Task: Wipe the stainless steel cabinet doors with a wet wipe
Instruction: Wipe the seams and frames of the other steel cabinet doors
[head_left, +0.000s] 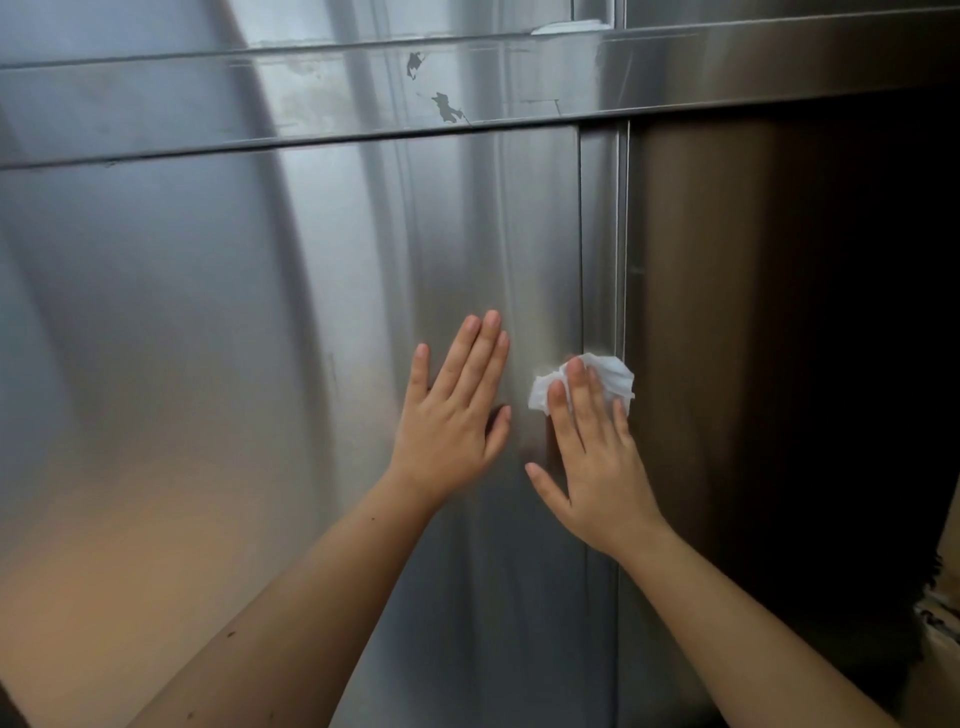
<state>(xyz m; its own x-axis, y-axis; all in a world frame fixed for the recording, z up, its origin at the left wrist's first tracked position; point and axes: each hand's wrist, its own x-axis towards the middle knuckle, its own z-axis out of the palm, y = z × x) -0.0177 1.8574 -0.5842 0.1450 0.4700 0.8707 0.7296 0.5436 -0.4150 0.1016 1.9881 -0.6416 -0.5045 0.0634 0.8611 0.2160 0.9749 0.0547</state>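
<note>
Pressing crumpled wet wipe (615, 376) onto left cabinet door (208, 338) by the seam (621, 260), under straight fingers of right hand (597, 467) (none curled round it). Bracing same door with flat left hand (457, 410), fingers together, probably for steadiness.

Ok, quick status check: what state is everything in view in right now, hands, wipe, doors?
left hand: flat, fingers straight, resting on the left door.
right hand: flat, fingers pressing the wet wipe against the steel.
wet wipe: crumpled, lying across the seam between the doors.
left door: closed.
right door: closed, in shadow.
top rail: carries dark marks.
</note>
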